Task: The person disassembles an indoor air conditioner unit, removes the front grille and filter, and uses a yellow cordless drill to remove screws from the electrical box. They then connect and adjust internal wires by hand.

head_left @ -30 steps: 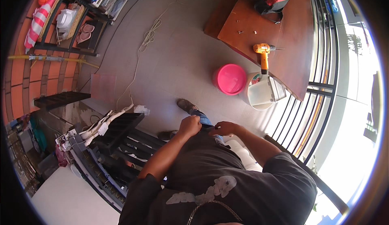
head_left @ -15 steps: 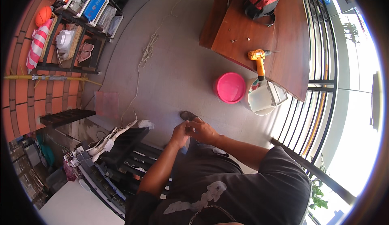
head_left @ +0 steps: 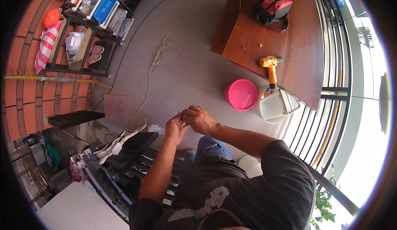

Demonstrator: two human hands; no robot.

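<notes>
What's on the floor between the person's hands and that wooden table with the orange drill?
In the head view, a round pink tub and a white bucket sit on the grey floor between the joined hands, left hand and right hand, and the wooden table bearing the drill.

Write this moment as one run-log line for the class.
left hand: touching right hand | right hand: fingers curled, contents hidden | below: grey floor | nearby: pink bowl, orange drill on wooden table

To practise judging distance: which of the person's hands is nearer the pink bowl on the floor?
Right. The right hand lies just left of the pink bowl and below it; the left hand touches it on the side away from the bowl.
</notes>
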